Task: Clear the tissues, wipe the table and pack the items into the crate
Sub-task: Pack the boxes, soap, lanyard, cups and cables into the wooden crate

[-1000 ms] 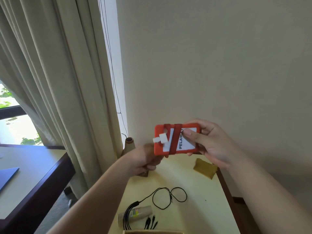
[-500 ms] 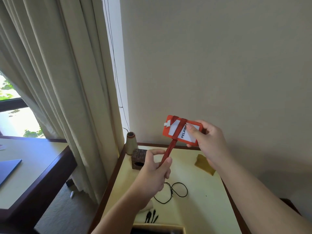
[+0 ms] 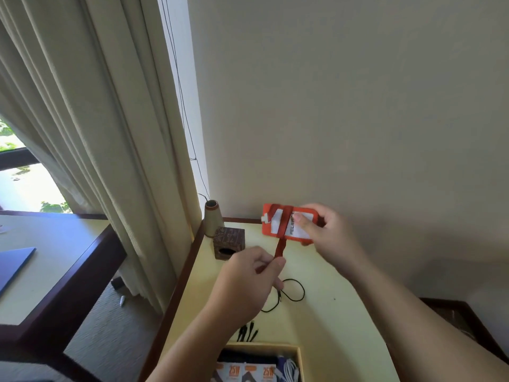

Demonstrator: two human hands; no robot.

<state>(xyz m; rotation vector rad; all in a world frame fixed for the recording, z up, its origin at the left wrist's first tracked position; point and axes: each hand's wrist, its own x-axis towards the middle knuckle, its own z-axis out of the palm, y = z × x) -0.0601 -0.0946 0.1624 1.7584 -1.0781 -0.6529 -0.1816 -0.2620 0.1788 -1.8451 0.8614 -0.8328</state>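
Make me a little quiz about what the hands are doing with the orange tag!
1. True or false: the right hand holds the orange tag above the table.
2. What does the left hand pinch? A) the black cable B) the tag's red strap C) the wooden cube
3. Fill in: the crate sits at the table's ____ edge, near or far?

Key: 1 true; 2 B; 3 near.
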